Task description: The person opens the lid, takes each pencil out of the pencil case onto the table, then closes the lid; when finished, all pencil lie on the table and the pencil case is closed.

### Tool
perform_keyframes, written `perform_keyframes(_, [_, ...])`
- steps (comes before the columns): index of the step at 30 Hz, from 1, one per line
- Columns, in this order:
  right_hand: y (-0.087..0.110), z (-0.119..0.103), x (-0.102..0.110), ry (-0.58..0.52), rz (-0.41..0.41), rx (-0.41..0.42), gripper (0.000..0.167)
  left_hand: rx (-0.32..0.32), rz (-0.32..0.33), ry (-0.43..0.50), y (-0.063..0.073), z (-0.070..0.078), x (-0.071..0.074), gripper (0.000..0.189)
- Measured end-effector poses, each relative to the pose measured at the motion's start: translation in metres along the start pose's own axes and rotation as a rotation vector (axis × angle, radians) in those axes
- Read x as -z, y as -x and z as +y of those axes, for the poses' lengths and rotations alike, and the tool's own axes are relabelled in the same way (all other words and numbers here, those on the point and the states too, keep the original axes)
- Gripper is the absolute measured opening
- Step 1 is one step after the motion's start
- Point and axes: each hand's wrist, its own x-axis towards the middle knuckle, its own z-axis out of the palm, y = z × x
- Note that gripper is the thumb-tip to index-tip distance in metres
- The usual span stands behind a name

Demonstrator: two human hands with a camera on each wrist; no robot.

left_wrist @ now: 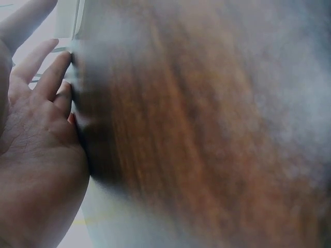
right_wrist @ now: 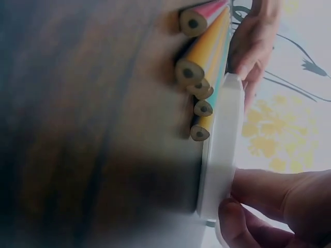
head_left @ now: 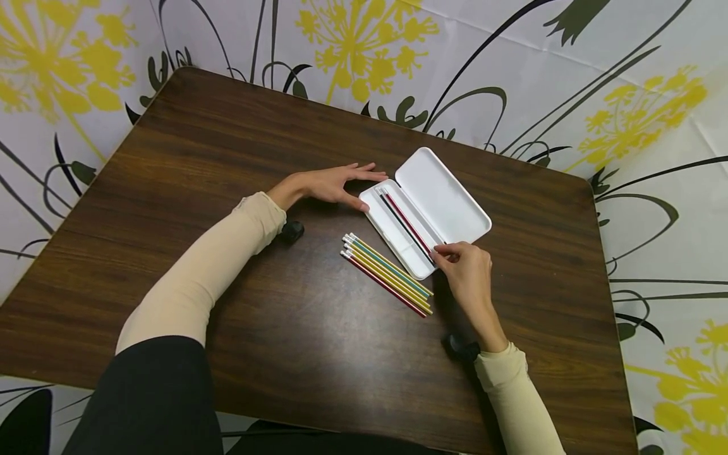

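A white pencil box (head_left: 389, 230) lies with its lid (head_left: 443, 193) swung back on the table. Inside are a black pencil (head_left: 405, 226) and a red pencil (head_left: 405, 218), side by side. My right hand (head_left: 469, 272) is at the box's near end, its thumb and fingertips pinching at the red pencil's end; the fingers hide that end. My left hand (head_left: 330, 184) lies at the far left corner, fingers extended and thumb against the box edge. Several striped pencils (head_left: 387, 275) in yellow, green and red lie beside the box, unsharpened ends (right_wrist: 190, 72) toward my right wrist.
The dark wooden table (head_left: 273, 354) stretches out around the box. Behind it hangs a white cloth (head_left: 239, 38) with yellow flowers and dark stems. A black wrist camera (head_left: 459, 347) sits by my right wrist, and another (head_left: 292, 231) by my left.
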Motion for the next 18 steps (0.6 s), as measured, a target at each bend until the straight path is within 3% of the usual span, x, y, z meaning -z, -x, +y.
perform_keyframes(14, [-0.005, -0.015, -0.002, 0.152, -0.068, 0.020, 0.006, -0.021, 0.007, -0.002, 0.000, 0.000, 0.000, 0.080])
perform_keyframes(18, [-0.005, -0.014, -0.004, 0.165, -0.052, 0.027, 0.004, -0.032, 0.007, -0.003, 0.001, 0.000, 0.000, 0.079])
